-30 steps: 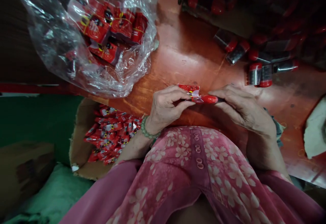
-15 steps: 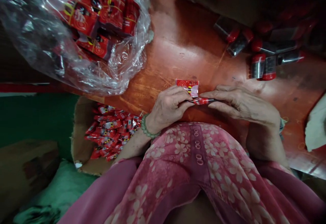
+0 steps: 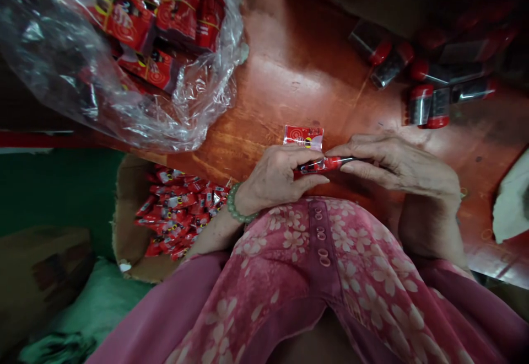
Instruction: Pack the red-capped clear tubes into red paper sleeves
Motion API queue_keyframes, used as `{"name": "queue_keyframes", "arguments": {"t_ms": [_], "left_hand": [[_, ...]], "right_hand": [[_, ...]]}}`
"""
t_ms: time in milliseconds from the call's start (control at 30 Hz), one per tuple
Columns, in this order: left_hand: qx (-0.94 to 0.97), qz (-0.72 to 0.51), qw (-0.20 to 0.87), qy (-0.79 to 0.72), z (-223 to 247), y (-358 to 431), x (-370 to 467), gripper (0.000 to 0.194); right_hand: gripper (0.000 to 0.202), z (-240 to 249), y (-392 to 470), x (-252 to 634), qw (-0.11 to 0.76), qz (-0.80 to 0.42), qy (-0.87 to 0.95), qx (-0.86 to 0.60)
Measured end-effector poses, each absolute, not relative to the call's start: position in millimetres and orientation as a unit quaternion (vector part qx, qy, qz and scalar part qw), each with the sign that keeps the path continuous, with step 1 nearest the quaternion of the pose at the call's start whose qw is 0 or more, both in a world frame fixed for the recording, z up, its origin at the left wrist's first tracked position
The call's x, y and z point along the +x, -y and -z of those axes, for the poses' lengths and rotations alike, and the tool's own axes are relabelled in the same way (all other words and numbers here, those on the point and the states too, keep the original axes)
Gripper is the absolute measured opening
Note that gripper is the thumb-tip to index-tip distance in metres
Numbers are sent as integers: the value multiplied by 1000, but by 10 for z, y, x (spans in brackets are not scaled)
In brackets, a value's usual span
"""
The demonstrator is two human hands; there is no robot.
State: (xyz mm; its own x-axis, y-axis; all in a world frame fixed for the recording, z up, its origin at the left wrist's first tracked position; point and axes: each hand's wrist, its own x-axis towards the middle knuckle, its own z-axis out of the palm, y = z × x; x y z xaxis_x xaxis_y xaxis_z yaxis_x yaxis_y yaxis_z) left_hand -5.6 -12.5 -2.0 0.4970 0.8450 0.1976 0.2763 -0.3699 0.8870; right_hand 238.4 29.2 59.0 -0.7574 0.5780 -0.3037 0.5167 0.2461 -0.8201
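Between my two hands is a slim, glossy red-and-black packet (image 3: 330, 163), seen nearly edge-on. My left hand (image 3: 285, 175) wraps its left end, with the thumb below and the fingers above. At the other end, the fingertips and thumb of my right hand (image 3: 399, 165) close on the dark tip. A flat red printed packet (image 3: 303, 135) lies on the orange-brown table (image 3: 281, 99) just beyond my left fingers, which cover its lower edge.
Rubber-banded red packets (image 3: 130, 22) fill a clear plastic bag (image 3: 206, 110) at upper left. Below it, a cardboard box (image 3: 124, 231) holds many filled red packets (image 3: 182, 204). Small red-capped bottles (image 3: 438, 107) with dark contents lie at upper right.
My left thumb has moved away from the left fingertips, and more of the red-and-black packet shows between the hands. My right hand keeps its place at the right end.
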Motion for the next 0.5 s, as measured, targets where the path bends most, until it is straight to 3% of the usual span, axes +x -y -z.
{"name": "queue_keyframes", "arguments": {"t_ms": [133,500], "left_hand": [[739,-341,434,-387,45,135,-18,24],[686,-347,511,-384,37,197,-6,26]], "right_hand": [[40,-611,-311,2381,23,-525,785,-327],[39,-693,-267,2365,17,-569,754,-328]]}}
